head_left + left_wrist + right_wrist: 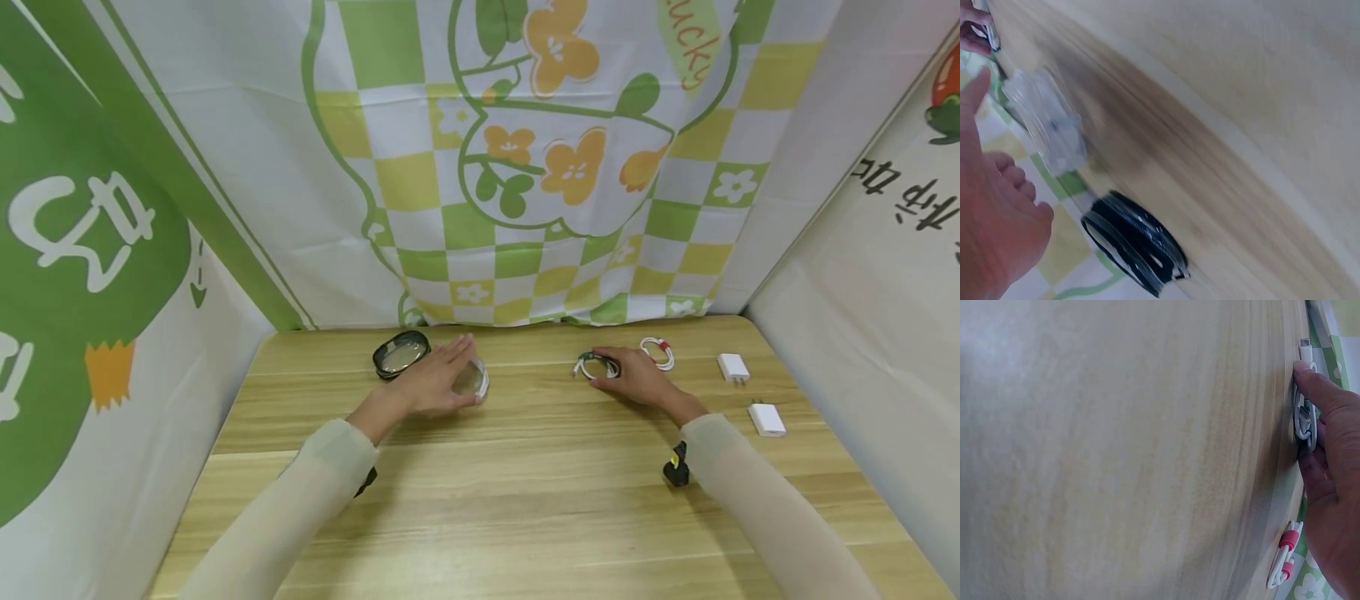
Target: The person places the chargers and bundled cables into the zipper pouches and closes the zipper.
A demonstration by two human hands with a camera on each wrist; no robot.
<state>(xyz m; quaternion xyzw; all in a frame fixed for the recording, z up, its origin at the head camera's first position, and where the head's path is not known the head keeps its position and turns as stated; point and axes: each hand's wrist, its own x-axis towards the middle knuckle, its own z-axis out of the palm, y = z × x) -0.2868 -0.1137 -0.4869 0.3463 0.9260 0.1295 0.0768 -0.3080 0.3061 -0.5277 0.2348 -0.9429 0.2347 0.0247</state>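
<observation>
With fingers extended, my left hand (423, 382) hovers beside a pale, clear-looking coiled cable (1047, 122), whose white edge shows past the fingers in the head view. A black coiled cable (401, 354) lies just left of that hand. My right hand (641, 375) pinches a small coiled white cable (1305, 422) between thumb and fingers; its metal plug end (1305, 347) sticks out past the thumb. Behind the right hand lies another white coiled cable with red ties (657, 353).
Two white charger plugs, one farther back (732, 367) and one nearer (767, 419), lie on the right side of the wooden table (487, 517). A patterned cloth (480, 225) hangs along the table's back edge, with printed cloth walls at both sides.
</observation>
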